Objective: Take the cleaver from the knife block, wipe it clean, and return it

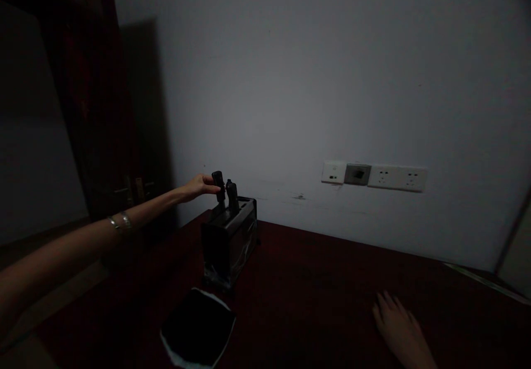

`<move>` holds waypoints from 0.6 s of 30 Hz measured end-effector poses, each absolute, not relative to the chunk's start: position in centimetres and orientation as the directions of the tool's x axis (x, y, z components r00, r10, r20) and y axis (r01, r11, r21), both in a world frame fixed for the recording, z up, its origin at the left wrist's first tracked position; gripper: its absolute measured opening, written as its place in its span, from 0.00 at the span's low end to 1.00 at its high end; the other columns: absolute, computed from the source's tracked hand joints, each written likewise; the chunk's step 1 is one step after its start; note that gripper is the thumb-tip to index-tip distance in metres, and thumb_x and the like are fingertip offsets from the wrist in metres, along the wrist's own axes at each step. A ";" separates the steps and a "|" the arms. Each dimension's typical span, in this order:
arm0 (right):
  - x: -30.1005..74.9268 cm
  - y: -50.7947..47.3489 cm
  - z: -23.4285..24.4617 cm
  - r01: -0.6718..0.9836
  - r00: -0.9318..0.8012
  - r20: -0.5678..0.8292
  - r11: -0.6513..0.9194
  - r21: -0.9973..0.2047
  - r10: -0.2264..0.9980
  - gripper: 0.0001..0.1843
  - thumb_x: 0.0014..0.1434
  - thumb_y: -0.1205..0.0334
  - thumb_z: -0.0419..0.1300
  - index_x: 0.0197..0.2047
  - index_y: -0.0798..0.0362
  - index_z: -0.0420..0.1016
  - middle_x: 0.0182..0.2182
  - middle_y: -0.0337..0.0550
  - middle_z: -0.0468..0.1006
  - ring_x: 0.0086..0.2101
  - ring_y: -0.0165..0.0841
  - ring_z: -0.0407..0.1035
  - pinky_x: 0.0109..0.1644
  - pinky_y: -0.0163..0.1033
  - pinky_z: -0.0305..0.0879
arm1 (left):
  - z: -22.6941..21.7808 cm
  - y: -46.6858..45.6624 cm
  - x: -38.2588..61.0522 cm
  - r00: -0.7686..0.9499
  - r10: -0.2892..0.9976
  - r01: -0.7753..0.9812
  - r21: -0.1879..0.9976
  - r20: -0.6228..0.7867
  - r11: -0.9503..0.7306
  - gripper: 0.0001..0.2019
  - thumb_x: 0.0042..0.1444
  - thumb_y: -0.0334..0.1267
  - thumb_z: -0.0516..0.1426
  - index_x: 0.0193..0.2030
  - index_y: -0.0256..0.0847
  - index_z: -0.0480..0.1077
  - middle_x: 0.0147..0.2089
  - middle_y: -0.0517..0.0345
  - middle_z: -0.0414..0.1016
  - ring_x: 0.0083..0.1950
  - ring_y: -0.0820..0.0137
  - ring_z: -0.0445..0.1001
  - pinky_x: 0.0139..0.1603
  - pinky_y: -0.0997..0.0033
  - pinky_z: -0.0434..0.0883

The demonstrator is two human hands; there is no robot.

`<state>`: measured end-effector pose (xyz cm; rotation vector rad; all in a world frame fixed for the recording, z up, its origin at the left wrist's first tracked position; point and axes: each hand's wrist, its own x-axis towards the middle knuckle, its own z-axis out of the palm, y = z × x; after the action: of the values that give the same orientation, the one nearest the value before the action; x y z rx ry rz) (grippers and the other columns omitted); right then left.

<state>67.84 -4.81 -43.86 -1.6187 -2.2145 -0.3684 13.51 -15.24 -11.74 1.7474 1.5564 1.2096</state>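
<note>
At the left, my left hand [199, 186] reaches out, its thumb and fingers closed on the upright black handle of a knife [218, 185]. What seems to be a dark blade shows below that handle, its lower end hidden in a dark knife block [228, 247] with slots on top. Beside it, a second black-handled knife [232, 195] stands in the block, apart from my fingers. Over at the lower right, my right hand [396, 322] rests flat on the dark red table [315, 297], fingers stretched out and holding nothing.
A black piece with a pale edge [199, 327] lies on the table in front of the block. Wall sockets [375, 176] sit above the table's back edge. A dark door frame [95, 92] stands at the left. The room is dim.
</note>
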 end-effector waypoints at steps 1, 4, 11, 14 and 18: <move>67.8 -4.8 -43.9 0.954 -0.273 0.442 0.300 0.010 0.855 0.21 0.53 0.64 0.44 0.44 0.57 0.73 0.50 0.57 0.70 0.53 0.49 0.60 0.52 0.55 0.57 | -11.5 -15.2 13.4 -0.050 0.957 0.505 0.834 0.286 -0.223 0.14 0.41 0.35 0.63 0.38 0.36 0.74 0.41 0.50 0.76 0.44 0.65 0.73 0.51 0.61 0.64; 67.8 -4.9 -44.2 0.954 -0.295 0.442 0.291 0.077 0.847 0.22 0.54 0.64 0.43 0.46 0.59 0.72 0.52 0.57 0.69 0.54 0.49 0.60 0.53 0.55 0.56 | -10.6 -15.2 13.4 -0.061 0.955 0.491 0.842 0.291 -0.225 0.13 0.42 0.35 0.63 0.37 0.36 0.74 0.41 0.50 0.76 0.43 0.65 0.73 0.50 0.61 0.65; 67.8 -5.0 -43.8 0.952 -0.302 0.411 0.294 0.085 0.860 0.21 0.53 0.64 0.44 0.45 0.59 0.73 0.52 0.58 0.69 0.53 0.49 0.60 0.52 0.54 0.57 | -7.4 -15.0 13.3 -0.054 0.953 0.457 0.856 0.300 -0.243 0.14 0.41 0.34 0.64 0.37 0.36 0.74 0.40 0.49 0.76 0.43 0.66 0.74 0.51 0.61 0.66; 67.6 -5.2 -43.4 0.956 -0.265 0.432 0.294 0.002 0.862 0.21 0.52 0.63 0.45 0.43 0.57 0.73 0.51 0.57 0.70 0.53 0.49 0.60 0.52 0.55 0.57 | -5.9 -14.9 13.2 -0.047 0.943 0.458 0.846 0.329 -0.272 0.14 0.41 0.34 0.63 0.38 0.35 0.74 0.40 0.49 0.76 0.42 0.65 0.74 0.51 0.60 0.66; 67.6 -5.2 -43.3 0.952 -0.249 0.441 0.301 -0.050 0.862 0.20 0.52 0.63 0.45 0.42 0.57 0.73 0.50 0.57 0.71 0.53 0.49 0.60 0.52 0.56 0.56 | -4.0 -14.9 13.2 -0.068 0.930 0.445 0.846 0.360 -0.295 0.12 0.41 0.33 0.64 0.36 0.34 0.74 0.37 0.49 0.77 0.41 0.64 0.74 0.51 0.58 0.66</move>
<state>67.58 -5.19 -43.30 -1.6245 -2.1891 -0.3193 13.20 -14.90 -3.97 1.7362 1.4730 1.3421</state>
